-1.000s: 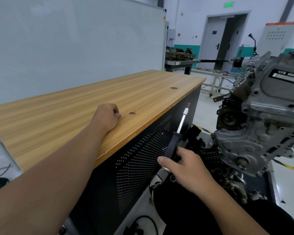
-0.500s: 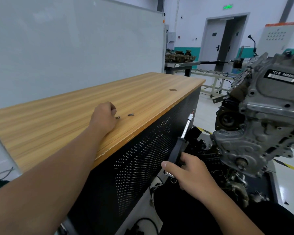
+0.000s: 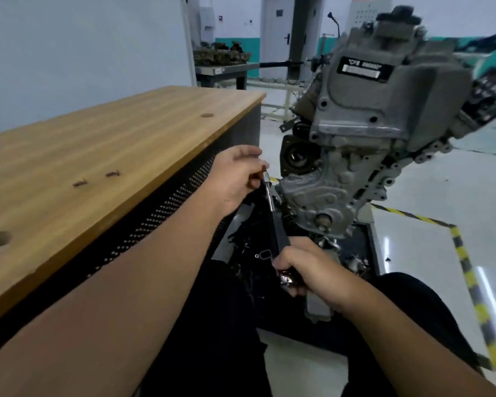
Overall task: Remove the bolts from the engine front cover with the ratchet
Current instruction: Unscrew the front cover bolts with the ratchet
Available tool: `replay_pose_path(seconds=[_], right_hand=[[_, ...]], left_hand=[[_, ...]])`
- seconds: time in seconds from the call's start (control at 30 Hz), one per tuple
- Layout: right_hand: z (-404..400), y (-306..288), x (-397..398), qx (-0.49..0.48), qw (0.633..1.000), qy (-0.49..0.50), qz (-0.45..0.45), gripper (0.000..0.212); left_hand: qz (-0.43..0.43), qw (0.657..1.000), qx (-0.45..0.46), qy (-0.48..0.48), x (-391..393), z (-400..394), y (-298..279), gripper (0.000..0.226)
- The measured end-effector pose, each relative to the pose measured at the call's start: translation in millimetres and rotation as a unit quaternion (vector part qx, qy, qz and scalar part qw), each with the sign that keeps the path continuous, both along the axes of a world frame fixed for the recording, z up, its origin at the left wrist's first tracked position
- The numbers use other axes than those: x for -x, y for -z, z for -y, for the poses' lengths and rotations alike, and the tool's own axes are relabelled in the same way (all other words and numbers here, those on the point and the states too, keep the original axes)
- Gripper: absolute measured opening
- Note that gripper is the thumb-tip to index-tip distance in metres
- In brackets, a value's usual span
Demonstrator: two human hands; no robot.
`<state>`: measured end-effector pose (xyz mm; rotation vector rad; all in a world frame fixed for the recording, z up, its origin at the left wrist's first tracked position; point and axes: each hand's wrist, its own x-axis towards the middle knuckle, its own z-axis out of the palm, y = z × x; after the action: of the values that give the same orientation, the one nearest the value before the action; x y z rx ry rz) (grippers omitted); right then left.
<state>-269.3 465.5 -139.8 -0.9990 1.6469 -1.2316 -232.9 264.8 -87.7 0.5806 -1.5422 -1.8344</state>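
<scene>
Right hand [image 3: 317, 275] round ratchet [image 3: 275, 222] handle, left hand [image 3: 235, 179] at its head.

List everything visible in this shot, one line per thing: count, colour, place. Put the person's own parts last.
engine: one, grey metal, right of centre, tilted, black label plate near its top.
ratchet: one, black handle with silver shaft, centre, between both hands.
bolts: two, dark, lying apart on the wooden top.
workbench: one, wooden top over a black perforated front panel, left.
floor tape: yellow and black stripes, on the glossy floor, right.
far bench: one, grey, holding dark parts, background.
doors: grey, back wall.
left hand: one, at the ratchet's silver head end; its grip is blurred.
right hand: one, grips the ratchet's black handle.
</scene>
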Motion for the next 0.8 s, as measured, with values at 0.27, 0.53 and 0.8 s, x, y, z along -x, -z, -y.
replay_pose_path(seconds=[0.27,0.53,0.8], right_hand=[[-39.9,2.4,56.3,0.028,0.999,0.034,0.014,0.053],[-68.7,7.1,82.2,-0.012,0.995,0.073,0.072,0.054],[-97.8,4.9,93.4,-0.090,0.988,0.077,0.103,0.028]], left_hand=[[-0.041,0.985,-0.098,0.135,61.3,-10.3,58.8,0.018],[-0.030,0.970,-0.075,0.231,94.6,-14.8,72.6,0.015],[0.077,0.939,0.025,0.335,116.6,-16.0,80.1,0.005]])
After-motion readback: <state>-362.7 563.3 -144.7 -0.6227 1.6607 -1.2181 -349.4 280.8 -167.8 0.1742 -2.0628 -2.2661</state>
